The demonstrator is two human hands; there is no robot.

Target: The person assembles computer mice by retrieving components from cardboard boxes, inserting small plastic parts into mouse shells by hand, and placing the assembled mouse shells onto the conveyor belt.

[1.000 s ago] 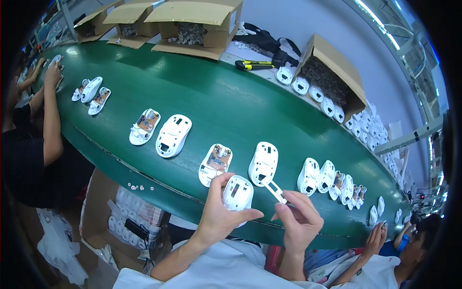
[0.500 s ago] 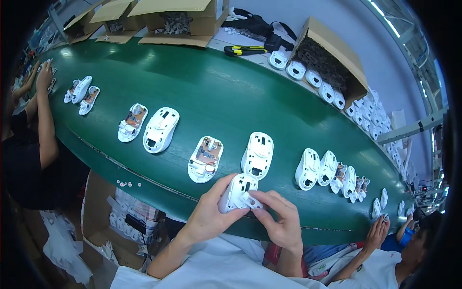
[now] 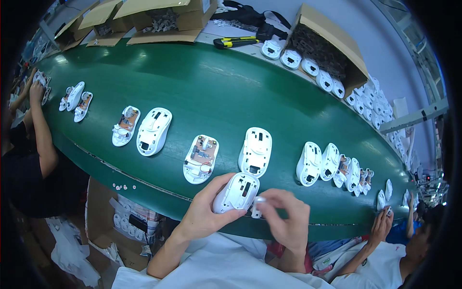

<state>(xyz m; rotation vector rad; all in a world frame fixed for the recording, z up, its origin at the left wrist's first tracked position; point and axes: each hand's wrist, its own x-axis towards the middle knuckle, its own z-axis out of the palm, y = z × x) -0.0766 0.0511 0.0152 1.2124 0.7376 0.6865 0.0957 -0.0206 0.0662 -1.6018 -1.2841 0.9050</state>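
My left hand (image 3: 208, 209) grips a white computer mouse shell (image 3: 236, 193), its face with dark cut-outs turned up, at the near edge of the green table. Just right of it, my right hand (image 3: 288, 216) pinches a small white plastic piece (image 3: 257, 206) between thumb and fingers, slightly apart from the shell. Directly beyond the held shell lies another white mouse shell (image 3: 256, 151). To its left is a mouse base (image 3: 200, 159) with a brown circuit board and thin wires.
More mouse shells (image 3: 154, 131) and bases with boards (image 3: 126, 126) lie along the green table (image 3: 211, 91). Cardboard boxes (image 3: 327, 48), a yellow-black cutter (image 3: 236, 42) and more shells stand along the far side. Co-workers' hands (image 3: 382, 226) are at both ends.
My right hand has drawn the small white piece off the shell's face to its right side. My left hand still holds the shell. The whole view has shifted a little.
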